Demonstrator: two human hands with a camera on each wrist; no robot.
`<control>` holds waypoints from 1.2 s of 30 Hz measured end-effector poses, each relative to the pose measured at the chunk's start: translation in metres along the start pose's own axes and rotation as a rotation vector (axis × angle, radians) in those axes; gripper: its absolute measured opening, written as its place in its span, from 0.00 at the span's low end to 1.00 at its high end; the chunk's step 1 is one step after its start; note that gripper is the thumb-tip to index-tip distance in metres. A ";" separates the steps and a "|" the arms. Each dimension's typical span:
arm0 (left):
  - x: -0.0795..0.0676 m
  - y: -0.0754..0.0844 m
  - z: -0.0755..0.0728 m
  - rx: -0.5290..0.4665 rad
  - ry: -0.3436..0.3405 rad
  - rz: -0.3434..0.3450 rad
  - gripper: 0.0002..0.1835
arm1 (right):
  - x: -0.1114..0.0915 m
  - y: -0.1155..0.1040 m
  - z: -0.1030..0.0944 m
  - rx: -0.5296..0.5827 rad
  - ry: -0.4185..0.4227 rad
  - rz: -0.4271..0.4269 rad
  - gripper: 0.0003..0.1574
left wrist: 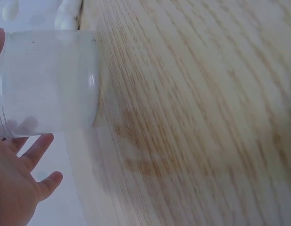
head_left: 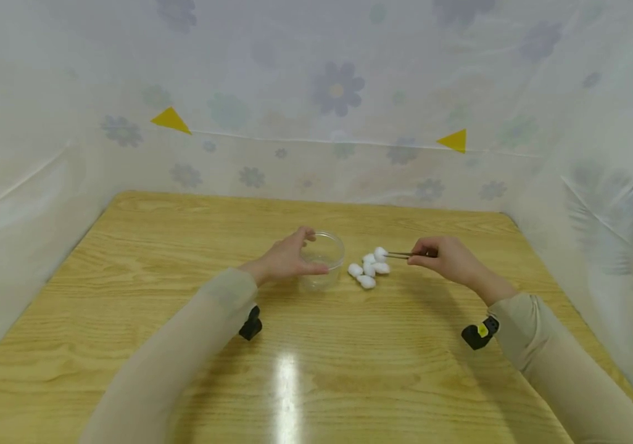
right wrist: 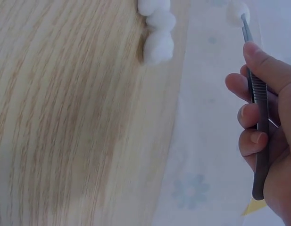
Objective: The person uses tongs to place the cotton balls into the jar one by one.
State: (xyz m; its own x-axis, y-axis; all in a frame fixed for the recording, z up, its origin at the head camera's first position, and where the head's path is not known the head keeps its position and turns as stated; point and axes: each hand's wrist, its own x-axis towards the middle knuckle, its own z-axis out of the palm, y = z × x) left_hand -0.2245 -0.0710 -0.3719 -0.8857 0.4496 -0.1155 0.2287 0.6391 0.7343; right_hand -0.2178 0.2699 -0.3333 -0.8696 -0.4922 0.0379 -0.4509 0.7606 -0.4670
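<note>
clear plastic jar (head_left: 323,266) at frame centre is steadied by the left hand (head_left: 285,259), while the right hand (head_left: 450,258) pinches tweezers (head_left: 405,254) on a lifted cotton ball (head_left: 380,252), which still needs carrying left over the rim.

A staged recording booth: wooden table (head_left: 128,259) enclosed by flowered plastic sheeting (head_left: 339,92); yellow triangle markers (head_left: 171,119).

We find no readable text, label, brand, number or sign anywhere in these views: the clear round plastic container (head_left: 323,259), the slim metal tweezers (right wrist: 257,117) and the pale floral plastic sheet backdrop (head_left: 339,92) all carry no writing.
</note>
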 end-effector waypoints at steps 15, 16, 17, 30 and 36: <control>0.001 0.000 0.001 -0.008 0.003 0.004 0.49 | 0.017 -0.018 -0.011 -0.028 0.014 -0.008 0.09; 0.001 0.000 0.001 -0.006 0.002 0.004 0.49 | 0.018 -0.020 -0.011 -0.031 0.010 -0.003 0.09; 0.001 0.001 0.001 -0.007 0.002 0.004 0.49 | 0.020 -0.021 -0.011 -0.033 0.006 0.003 0.09; 0.001 0.002 0.002 -0.005 -0.001 0.003 0.49 | 0.041 -0.042 -0.010 -0.029 -0.018 -0.007 0.09; 0.002 0.002 0.002 -0.004 0.002 0.007 0.48 | 0.049 -0.050 -0.006 -0.020 -0.009 -0.030 0.08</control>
State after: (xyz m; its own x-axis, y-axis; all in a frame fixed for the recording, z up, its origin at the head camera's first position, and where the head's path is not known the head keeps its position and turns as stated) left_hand -0.2250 -0.0678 -0.3724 -0.8848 0.4530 -0.1094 0.2333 0.6338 0.7374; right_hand -0.2387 0.2103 -0.3029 -0.8537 -0.5189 0.0433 -0.4808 0.7536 -0.4483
